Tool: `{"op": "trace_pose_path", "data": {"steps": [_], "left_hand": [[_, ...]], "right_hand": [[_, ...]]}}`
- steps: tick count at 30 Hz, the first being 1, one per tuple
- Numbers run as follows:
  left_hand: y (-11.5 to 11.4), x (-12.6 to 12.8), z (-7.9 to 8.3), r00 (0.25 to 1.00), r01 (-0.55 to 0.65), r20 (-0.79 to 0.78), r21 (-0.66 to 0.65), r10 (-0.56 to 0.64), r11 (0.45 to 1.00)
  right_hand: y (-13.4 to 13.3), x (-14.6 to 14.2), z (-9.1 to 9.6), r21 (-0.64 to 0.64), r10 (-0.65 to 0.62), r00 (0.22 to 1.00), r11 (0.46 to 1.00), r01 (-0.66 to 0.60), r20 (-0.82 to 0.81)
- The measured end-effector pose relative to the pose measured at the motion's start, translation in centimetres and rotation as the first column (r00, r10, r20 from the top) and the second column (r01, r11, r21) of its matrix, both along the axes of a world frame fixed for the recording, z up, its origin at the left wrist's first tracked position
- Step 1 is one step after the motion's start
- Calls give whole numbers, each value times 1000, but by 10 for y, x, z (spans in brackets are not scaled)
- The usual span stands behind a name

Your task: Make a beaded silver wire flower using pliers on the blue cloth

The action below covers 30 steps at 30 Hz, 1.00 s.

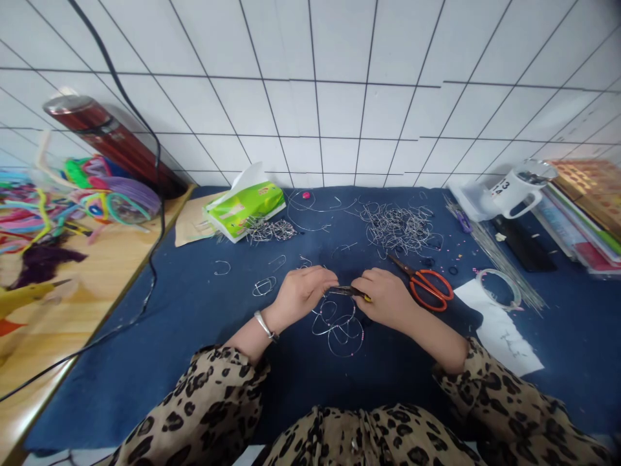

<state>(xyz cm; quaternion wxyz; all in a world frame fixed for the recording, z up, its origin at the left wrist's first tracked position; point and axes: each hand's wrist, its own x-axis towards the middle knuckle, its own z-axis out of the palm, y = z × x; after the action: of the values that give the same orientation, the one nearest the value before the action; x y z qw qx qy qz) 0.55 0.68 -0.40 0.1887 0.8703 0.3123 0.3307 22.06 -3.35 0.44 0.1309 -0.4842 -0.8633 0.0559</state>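
Note:
My left hand (303, 294) and my right hand (383, 299) meet over the middle of a dark blue cloth (194, 323). The right hand is closed round small pliers (350, 291) with a yellow-tipped handle, their jaws pointing left. The left hand pinches thin silver wire at the pliers' tip. Below the hands lies a looped wire piece (339, 327) with a few small beads on it. A silver bangle sits on my left wrist. Both sleeves are leopard print.
Orange-handled scissors (424, 285) lie right of my right hand. Piles of wire pieces (400, 226) and a green tissue pack (245, 207) sit behind. A white mug (519, 188), books, a paper sheet (499, 333), a red flask (114, 142) and pipe cleaners (58, 200) surround.

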Motion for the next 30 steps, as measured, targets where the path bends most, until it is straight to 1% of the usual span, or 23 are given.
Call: {"op": "trace_pose_path", "data": {"steps": [4,10,16,22,30], "left_hand": [[0,0,-1,1000,-9,21,13,9,1000],[-2,2,-4,998,-39,60,49,36,998],[-3,3,-4,996,-36,79,82,29,996],[-5,1,-1,998,4,65,141,-13,990],[-6,2,0,997,26,69,172,-38,985]], "right_hand": [[0,-1,-1,-18,-7,1000,1000,6,-21],[-2,-2,0,2,-9,1000,1000,9,27],[-3,-1,3,6,-7,999,1000,6,53],[-3,-1,5,-34,2,1000,999,-2,22],[-5,-1,9,-94,2,1000,996,-1,14]]}}
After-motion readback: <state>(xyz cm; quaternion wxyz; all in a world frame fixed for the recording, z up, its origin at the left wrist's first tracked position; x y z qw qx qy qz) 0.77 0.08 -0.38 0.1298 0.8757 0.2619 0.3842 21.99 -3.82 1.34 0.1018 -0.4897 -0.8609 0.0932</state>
